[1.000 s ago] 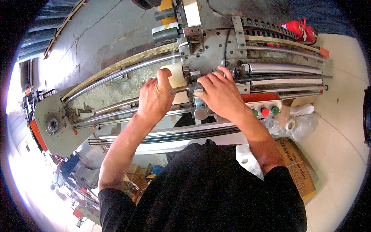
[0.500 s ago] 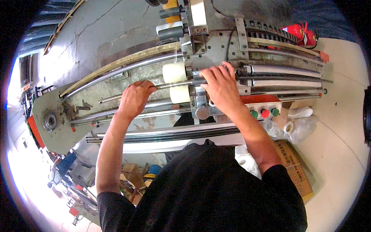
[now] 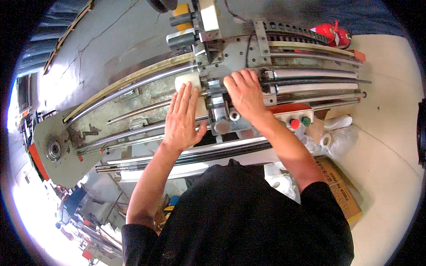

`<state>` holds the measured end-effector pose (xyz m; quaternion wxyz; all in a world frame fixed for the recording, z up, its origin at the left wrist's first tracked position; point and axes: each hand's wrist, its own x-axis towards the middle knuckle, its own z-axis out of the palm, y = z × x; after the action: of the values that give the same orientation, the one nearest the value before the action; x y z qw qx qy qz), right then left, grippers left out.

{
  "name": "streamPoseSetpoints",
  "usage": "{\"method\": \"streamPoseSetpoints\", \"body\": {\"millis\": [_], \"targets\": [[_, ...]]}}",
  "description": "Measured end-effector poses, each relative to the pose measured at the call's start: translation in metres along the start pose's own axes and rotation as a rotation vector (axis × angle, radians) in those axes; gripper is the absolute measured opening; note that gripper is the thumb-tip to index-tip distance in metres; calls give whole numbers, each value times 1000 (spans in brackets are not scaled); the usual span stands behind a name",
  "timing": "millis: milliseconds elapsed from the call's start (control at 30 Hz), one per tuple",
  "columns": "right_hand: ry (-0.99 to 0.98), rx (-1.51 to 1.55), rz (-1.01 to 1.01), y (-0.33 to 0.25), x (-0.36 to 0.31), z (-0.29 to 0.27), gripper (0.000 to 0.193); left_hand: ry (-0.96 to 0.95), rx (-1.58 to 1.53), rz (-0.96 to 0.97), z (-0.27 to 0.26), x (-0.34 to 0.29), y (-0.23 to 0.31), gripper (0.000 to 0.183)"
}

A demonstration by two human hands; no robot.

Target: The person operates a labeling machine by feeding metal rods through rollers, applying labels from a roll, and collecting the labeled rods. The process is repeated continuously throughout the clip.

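Observation:
On the long machine, my left hand (image 3: 181, 119) lies with fingers stretched out across two white rollers (image 3: 187, 80), palm down. Its fingers cross the thin metal rod (image 3: 142, 109) that runs from the left into the carriage. My right hand (image 3: 244, 94) is closed over a dark rod (image 3: 306, 83) at the carriage, with fingers bent; the part under the hand is hidden. Between the hands sits a silver clamp block (image 3: 217, 106) with a round knob (image 3: 221, 127) at its near end. A small white ring (image 3: 234, 115) lies beside the clamp.
A control box with red and green buttons (image 3: 294, 123) is right of the carriage (image 3: 230, 57). Polished guide rails (image 3: 133, 86) span the machine. Red fire extinguishers (image 3: 333, 34) stand at the far right. A cardboard box (image 3: 337, 188) and plastic bags (image 3: 344, 141) lie to the right.
My left hand has let go of the metal rod and moved right, flattening over the white rollers. My right hand stays at the carriage, its fingers now bent more. The whole view has shifted slightly.

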<state>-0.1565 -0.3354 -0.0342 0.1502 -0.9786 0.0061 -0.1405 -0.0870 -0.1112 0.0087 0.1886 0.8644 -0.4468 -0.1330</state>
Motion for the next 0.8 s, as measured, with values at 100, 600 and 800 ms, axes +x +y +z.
{"method": "streamPoseSetpoints", "body": {"millis": [100,600,800], "targets": [[36,65,86,0,-12,-1,38,-53,221,-84,33,-8,-4,95],[-315,-287,761,72,-282,-82,66,6,275,-80,44,-9,-6,98],[-111,-196,592,51,-217,-103,46,53,327,-45,44,-14,-11,96]]}}
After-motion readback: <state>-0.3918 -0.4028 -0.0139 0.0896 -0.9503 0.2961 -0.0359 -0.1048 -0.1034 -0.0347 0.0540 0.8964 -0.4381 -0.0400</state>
